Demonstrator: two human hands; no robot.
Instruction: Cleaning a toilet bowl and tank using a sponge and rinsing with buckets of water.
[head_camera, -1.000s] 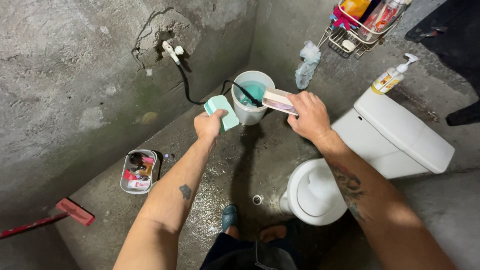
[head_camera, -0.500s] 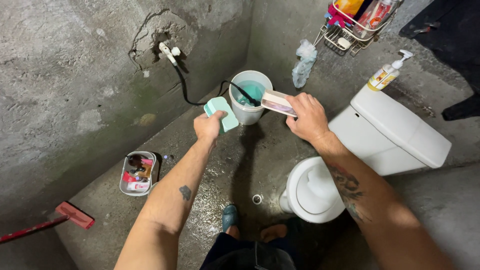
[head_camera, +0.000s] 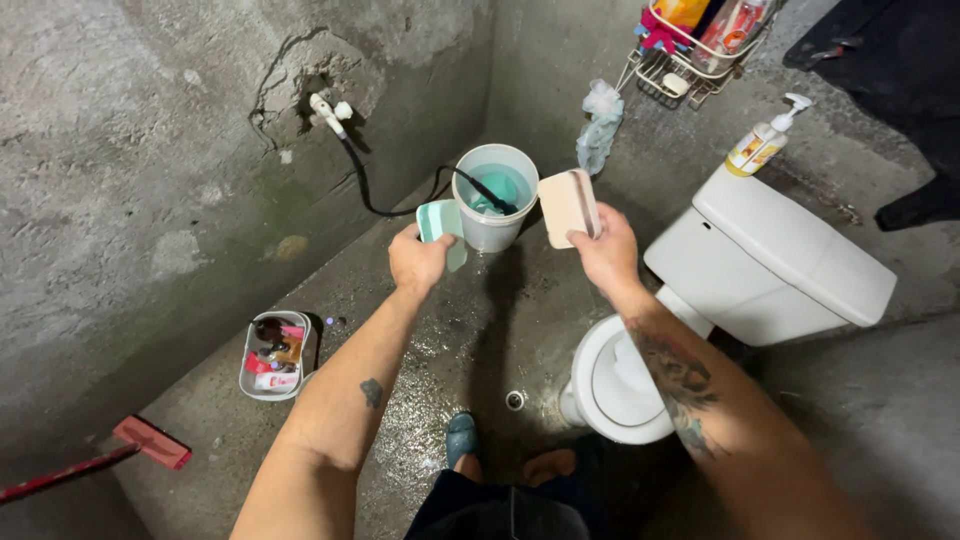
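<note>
My left hand (head_camera: 417, 261) grips a mint-green soap-dish lid (head_camera: 440, 226), held on edge just left of a white bucket (head_camera: 493, 196). My right hand (head_camera: 603, 254) holds a cream soap-dish tray (head_camera: 567, 205) tipped up, its flat underside facing me, just right of the bucket. The bucket stands on the wet concrete floor and holds water and a teal scoop (head_camera: 497, 190). A black hose (head_camera: 385, 191) runs from a wall tap (head_camera: 325, 108) into the bucket.
A white toilet (head_camera: 700, 300) stands at right with a pump bottle (head_camera: 760, 146) on its tank. A wire rack (head_camera: 695, 50) of bottles hangs above. A tub of toiletries (head_camera: 272, 355) and a red brush (head_camera: 140, 445) lie at left. A floor drain (head_camera: 514, 399) sits near my feet.
My right hand has tipped the cream tray from nearly flat to upright. My left hand has turned the green lid on edge, closer to the bucket. The view has shifted slightly.
</note>
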